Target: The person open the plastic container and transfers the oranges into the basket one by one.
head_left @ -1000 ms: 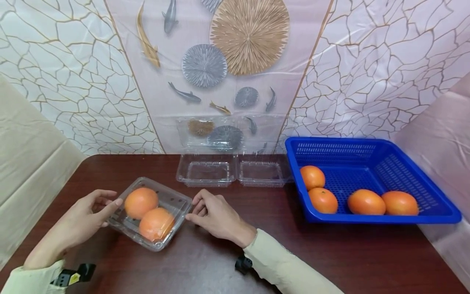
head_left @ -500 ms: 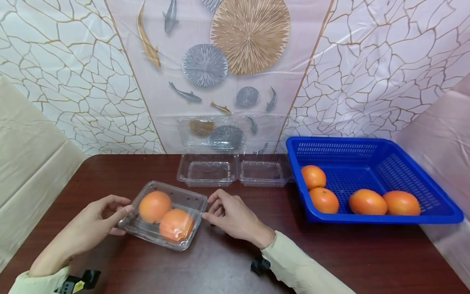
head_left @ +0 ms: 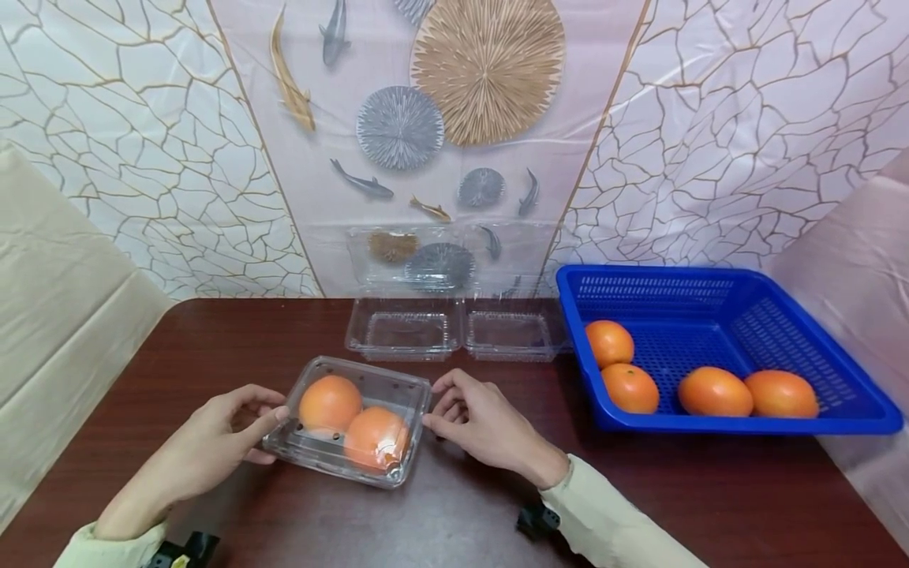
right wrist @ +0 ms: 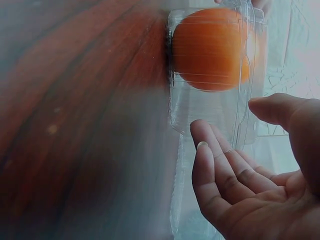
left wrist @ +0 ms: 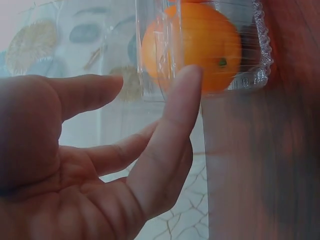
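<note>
A clear plastic clamshell box (head_left: 369,386) with its lid down holds two orange round fruits (head_left: 330,404), which look like oranges. It sits slightly turned on the table, between both hands. At its left side is my left hand (head_left: 206,442), thumb tip over the corner in the head view; in the left wrist view the thumb stands apart from the lid and a fingertip (left wrist: 190,80) overlaps the side wall. My right hand (head_left: 490,422) is at the opposite short side, fingers loosely bent. Thumb and fingertips (right wrist: 200,130) are right at the rim and wall in the right wrist view.
A blue plastic basket (head_left: 682,426) with several more oranges (head_left: 713,392) stands at the right. Two clear clamshell boxes (head_left: 405,347) with raised lids are side by side at the back edge of the brown table (head_left: 454,513), against a patterned sheet (head_left: 284,197).
The filled box has shifted right and slightly toward the front, turning to lie straighter. Both hands have moved right along with it, staying at its two sides.
</note>
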`<state>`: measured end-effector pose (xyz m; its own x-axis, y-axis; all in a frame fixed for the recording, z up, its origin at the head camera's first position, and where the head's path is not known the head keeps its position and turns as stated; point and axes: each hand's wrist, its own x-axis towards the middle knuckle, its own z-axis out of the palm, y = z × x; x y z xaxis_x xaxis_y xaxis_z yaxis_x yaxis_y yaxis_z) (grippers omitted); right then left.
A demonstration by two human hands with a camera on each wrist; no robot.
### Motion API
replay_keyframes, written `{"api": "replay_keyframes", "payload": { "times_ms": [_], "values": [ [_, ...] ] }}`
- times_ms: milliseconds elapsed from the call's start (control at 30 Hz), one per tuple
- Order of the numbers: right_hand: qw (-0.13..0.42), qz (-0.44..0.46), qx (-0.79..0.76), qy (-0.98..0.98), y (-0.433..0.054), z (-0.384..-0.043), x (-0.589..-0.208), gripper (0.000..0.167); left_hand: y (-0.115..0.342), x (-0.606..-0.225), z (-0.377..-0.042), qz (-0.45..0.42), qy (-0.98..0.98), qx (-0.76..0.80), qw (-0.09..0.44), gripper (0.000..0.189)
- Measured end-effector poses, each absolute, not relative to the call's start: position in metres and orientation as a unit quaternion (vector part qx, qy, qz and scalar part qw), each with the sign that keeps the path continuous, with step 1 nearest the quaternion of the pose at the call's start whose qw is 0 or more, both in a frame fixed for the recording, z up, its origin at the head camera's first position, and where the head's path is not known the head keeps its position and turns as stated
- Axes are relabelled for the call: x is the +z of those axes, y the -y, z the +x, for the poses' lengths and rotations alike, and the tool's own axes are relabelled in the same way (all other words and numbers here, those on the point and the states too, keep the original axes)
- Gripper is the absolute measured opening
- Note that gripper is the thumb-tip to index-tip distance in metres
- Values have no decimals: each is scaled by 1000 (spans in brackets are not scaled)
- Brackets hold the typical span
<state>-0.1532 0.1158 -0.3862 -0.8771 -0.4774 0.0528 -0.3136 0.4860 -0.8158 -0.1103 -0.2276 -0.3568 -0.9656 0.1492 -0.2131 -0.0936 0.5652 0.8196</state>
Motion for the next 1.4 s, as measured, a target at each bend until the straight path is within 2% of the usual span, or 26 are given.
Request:
{"api": "replay_keyframes", "payload": {
  "times_ms": [533, 967, 1233, 1400],
  "values": [
    [65, -209, -408, -886, -148, -148, -385, 39, 190, -361, -100, 49, -849, 514, 115, 43],
    [43, -201, -376, -904, -162, -139, -375, 57, 158, -362, -97, 39, -830, 545, 109, 39],
    [71, -181, -371, -908, -168, -130, -365, 61, 144, -358, -97, 37, -853, 513, 93, 38],
    [76, -189, -348, -915, -171, -125, -359, 78, 137, -356, -100, 34, -890, 448, 78, 43]
  ]
}}
